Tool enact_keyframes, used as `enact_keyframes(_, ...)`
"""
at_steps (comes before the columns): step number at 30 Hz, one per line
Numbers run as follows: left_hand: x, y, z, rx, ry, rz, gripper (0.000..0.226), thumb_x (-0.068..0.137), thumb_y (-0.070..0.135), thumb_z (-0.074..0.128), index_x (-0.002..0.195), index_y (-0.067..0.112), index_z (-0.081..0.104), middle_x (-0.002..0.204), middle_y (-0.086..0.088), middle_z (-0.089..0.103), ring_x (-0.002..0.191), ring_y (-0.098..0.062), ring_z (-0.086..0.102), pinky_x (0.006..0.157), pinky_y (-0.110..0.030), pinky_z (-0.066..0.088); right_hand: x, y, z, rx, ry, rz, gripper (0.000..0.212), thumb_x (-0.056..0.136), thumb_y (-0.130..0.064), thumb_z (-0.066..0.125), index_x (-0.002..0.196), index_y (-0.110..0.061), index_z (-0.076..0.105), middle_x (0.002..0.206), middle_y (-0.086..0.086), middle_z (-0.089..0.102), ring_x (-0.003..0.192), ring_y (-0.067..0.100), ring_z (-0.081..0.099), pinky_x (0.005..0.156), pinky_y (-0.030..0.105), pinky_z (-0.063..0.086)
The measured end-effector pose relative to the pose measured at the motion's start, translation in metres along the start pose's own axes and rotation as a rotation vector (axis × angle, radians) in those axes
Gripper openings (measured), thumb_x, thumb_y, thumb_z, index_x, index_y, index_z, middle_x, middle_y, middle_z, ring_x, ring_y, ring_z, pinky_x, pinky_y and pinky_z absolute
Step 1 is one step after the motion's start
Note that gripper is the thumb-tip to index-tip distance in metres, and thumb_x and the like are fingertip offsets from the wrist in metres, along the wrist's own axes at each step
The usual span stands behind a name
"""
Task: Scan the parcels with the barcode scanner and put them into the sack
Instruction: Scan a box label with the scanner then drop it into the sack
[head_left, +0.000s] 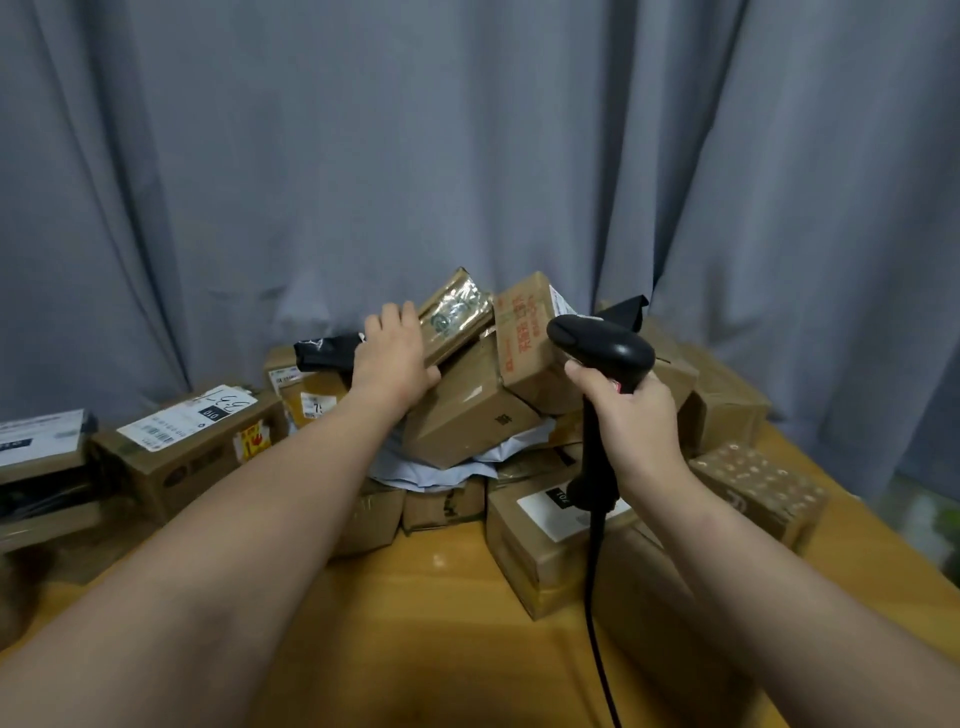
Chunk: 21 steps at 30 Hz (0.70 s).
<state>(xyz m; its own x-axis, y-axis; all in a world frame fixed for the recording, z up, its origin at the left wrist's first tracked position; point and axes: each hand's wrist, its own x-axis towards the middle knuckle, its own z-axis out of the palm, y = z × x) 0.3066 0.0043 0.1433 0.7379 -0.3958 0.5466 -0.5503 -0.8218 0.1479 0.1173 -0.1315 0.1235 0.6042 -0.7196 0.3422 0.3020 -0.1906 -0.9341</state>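
Topping the pile (470, 415) on the worktop (441, 597), a glossy parcel (457, 312) is being clasped by the left grip (395, 353) for scanning, the barcode scanner (602, 345) being clenched in the right grip (636, 415), and its label likely needs exposing next.

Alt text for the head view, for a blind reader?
A person's left hand grips a taped box atop a pile of parcels on a wooden table, while the right hand holds a black barcode scanner. A grey curtain hangs behind.

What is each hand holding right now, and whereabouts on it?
The right hand grips the black barcode scanner by its handle. The left hand grasps the shiny tape-wrapped parcel at its near end.
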Motion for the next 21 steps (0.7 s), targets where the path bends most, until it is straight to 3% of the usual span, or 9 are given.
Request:
enact_keyframes(3,-0.001,-0.005,-0.007,-0.128,0.069,-0.057,0.066,0.081,0.032,0.071,0.132,0.004,0.038,0.127,-0.014,0.037,0.116,-0.032,0.037,0.095,-0.041,0.040,0.003,0.004,-0.001,0.036,0.020,0.050,0.049,0.081,-0.032,0.074,0.123,-0.012,0.058,0.112,0.003,0.065,0.101,0.013,0.061,0.075,0.023,0.046)
enact_keyframes(5,-0.004,-0.007,-0.013,-0.215,0.122,-0.096,0.064,0.081,0.031,0.070,0.131,0.004,0.040,0.126,-0.014,0.037,0.117,-0.031,0.036,0.097,-0.040,0.039,0.003,0.006,-0.002,0.061,0.026,0.100,0.050,0.082,-0.033,0.073,0.124,-0.013,0.057,0.113,0.003,0.065,0.103,0.015,0.060,0.080,0.027,0.048)
enact_keyframes(8,-0.012,-0.010,-0.025,-0.297,0.187,-0.102,0.066,0.081,0.030,0.070,0.133,0.005,0.039,0.129,-0.014,0.036,0.121,-0.031,0.034,0.101,-0.040,0.036,-0.001,0.006,-0.002,0.084,0.034,0.156,0.049,0.081,-0.036,0.073,0.122,-0.013,0.059,0.112,0.006,0.066,0.107,0.022,0.061,0.093,0.038,0.048)
enact_keyframes(13,-0.051,-0.010,-0.050,-0.371,0.304,-0.018,0.068,0.080,0.025,0.072,0.135,0.004,0.039,0.130,-0.016,0.036,0.123,-0.031,0.032,0.102,-0.037,0.032,-0.015,0.001,-0.005,0.143,0.032,0.166,0.041,0.082,-0.035,0.073,0.116,-0.014,0.063,0.110,0.008,0.069,0.105,0.026,0.064,0.100,0.049,0.048)
enact_keyframes(18,-0.144,-0.024,-0.050,-0.336,0.333,0.080,0.068,0.072,0.021,0.077,0.128,0.007,0.041,0.125,-0.014,0.037,0.116,-0.031,0.031,0.100,-0.044,0.037,-0.052,-0.006,-0.015,0.195,-0.037,0.180,0.017,0.087,-0.026,0.070,0.098,-0.014,0.065,0.088,0.004,0.067,0.088,0.023,0.067,0.091,0.042,0.053)
enact_keyframes(21,-0.207,-0.039,-0.033,-0.221,0.374,0.215,0.069,0.066,0.017,0.081,0.121,0.012,0.039,0.119,-0.008,0.033,0.111,-0.031,0.031,0.094,-0.055,0.040,-0.085,-0.002,-0.018,0.274,-0.106,0.247,0.023,0.088,-0.023,0.070,0.105,-0.009,0.065,0.097,0.009,0.071,0.092,0.027,0.071,0.083,0.042,0.059)
